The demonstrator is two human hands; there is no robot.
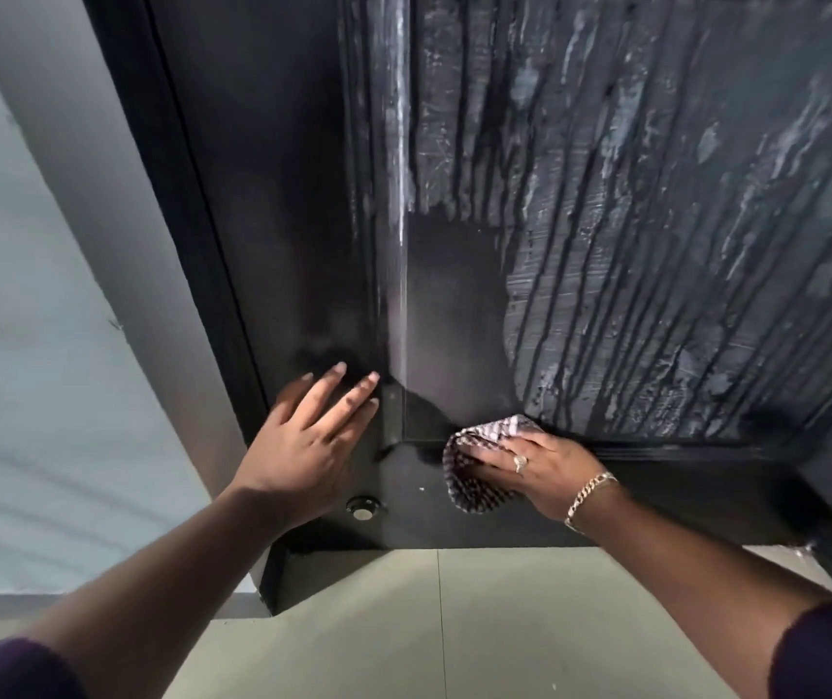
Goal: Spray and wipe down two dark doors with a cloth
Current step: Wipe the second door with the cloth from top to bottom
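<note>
I see the dark door standing upright ahead of me, its long axis running up and away from both hands, its bottom edge just above the pale tiled floor. My right hand lies flat with straight fingers pressing a checked cloth against the door's lower rail; the cloth is bunched under the palm and sticks out past the fingertips toward the left hand. Above and to the right of those fingers the recessed panel is streaked with whitish spray running in long drips down its height, while the patch directly above the cloth looks dull and clear of streaks. My left hand rests spread and wide on the door's left stile, holding nothing, fingers pointing up along it. Below that hand, near the wrist, sits a small round metal fitting. A ring and a chain bracelet show on the right hand
</note>
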